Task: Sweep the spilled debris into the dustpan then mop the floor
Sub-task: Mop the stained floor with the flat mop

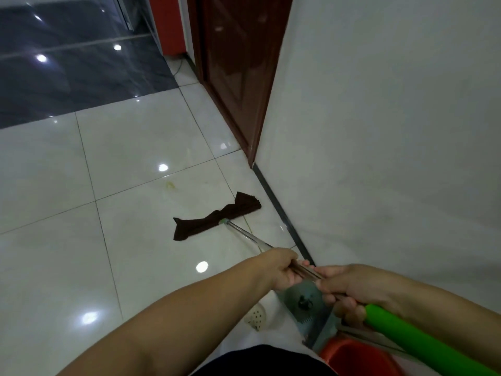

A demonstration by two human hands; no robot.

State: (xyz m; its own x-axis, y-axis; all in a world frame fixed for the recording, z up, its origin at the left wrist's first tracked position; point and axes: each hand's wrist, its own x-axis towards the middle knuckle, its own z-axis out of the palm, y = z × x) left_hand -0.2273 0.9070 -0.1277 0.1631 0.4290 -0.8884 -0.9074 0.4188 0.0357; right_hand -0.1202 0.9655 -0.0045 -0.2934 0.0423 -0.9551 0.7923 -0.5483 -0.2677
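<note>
Mop gripped by both hands beside the wall.
The right hand (pixel 349 287) was closed on the mop handle (pixel 252 236) above its green grip, the left hand (pixel 282 270) wrapped further down; the brown mop cloth (pixel 214 217) was laid flat on the white floor (pixel 67 267) beyond, near the baseboard (pixel 282 213).

Mop head (pixel 217 217) flat on the floor (pixel 130 185), ahead and centre, near the wall (pixel 393 131) on the right. Pole (pixel 248 234) slanting back from the head into both hands: left hand (pixel 282 270) forward, right hand (pixel 349 289) just behind it and nearer the wall. Door (pixel 238 71) farther ahead, beyond the wall's corner. Bucket (pixel 360 359) at bottom right, beneath the pole's end. Dustpan (pixel 309 302) below the hands, by the wall. Slipper (pixel 256 317) left of the dustpan.
</note>
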